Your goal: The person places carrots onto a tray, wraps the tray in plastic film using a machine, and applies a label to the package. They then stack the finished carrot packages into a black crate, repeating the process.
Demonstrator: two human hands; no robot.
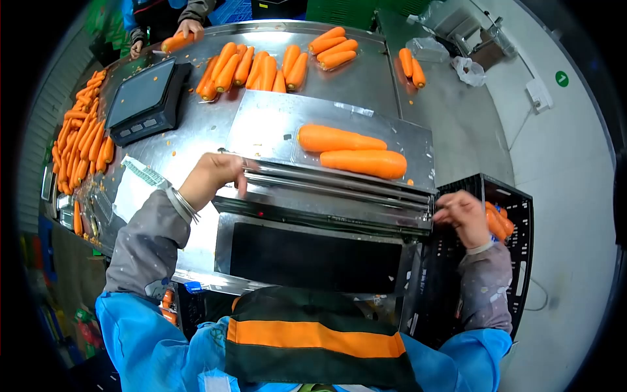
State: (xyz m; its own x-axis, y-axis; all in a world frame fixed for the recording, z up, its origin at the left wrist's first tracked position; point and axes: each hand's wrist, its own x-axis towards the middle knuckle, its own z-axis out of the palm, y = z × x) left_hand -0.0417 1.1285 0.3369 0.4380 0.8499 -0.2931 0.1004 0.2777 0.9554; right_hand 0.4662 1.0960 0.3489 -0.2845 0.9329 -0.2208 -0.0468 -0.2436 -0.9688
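Note:
My left hand (214, 175) is at the left end of the metal rollers (339, 187) of a wrapping machine, its fingers curled in a pinch. At the rollers' right end is my right hand (462, 215), blurred, with its fingers drawn together. What either hand pinches is too fine to make out. Just beyond the rollers, two large carrots (363, 163) lie side by side on the machine's metal top (261, 124). Nearer my body is the machine's flat black plate (313, 256).
Carrots in small groups (261, 68) lie along the table's far side, with a heap (85, 144) at left beside a black scale (147, 101). A co-worker's hand (191, 29) holds carrots at the back. A black crate (519, 242) with bagged carrots stands at right.

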